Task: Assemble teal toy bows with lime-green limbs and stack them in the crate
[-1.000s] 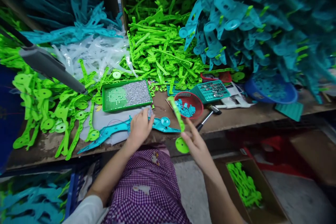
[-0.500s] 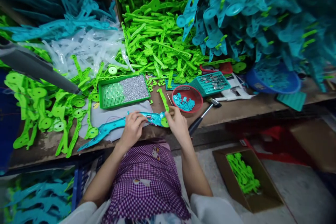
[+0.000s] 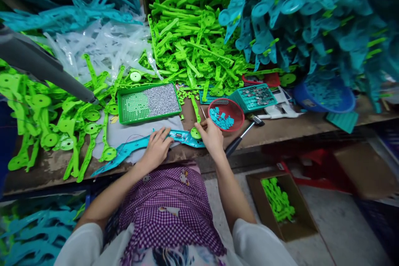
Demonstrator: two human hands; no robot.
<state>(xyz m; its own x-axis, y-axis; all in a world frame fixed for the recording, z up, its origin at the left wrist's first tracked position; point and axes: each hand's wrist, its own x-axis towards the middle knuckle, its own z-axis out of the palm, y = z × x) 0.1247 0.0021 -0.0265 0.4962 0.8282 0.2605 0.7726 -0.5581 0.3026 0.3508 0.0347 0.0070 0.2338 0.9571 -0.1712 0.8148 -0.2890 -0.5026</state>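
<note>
A long, curved light-blue plastic piece (image 3: 132, 146) lies across a grey cloth at the table's front, with thin reddish wires along it and a small dark-and-silver part near its right end. My left hand (image 3: 158, 146) curls over the middle of this piece, its thumb mostly hidden. My right hand (image 3: 212, 138) pinches the round end of a green plastic arm (image 3: 195, 133) just above the blue piece's right end; whether they touch I cannot tell. A thin metal rod (image 3: 203, 112) shows beside my right fingertips; whether I hold it is unclear.
Behind the hands stand a green tray (image 3: 134, 121) of small metal pieces, a red basket (image 3: 238, 126) of blue bits and a teal basket (image 3: 241, 102). A dark-handled brush (image 3: 237, 143) lies at right. Green arms (image 3: 193, 50) are heaped behind; a grey tool (image 3: 56, 70) juts in from the left.
The green arm's round end has shifted away from me in my right hand, uncovering more of the blue piece's right end. My left fingers lie flatter on the blue piece. The view has shifted slightly.
</note>
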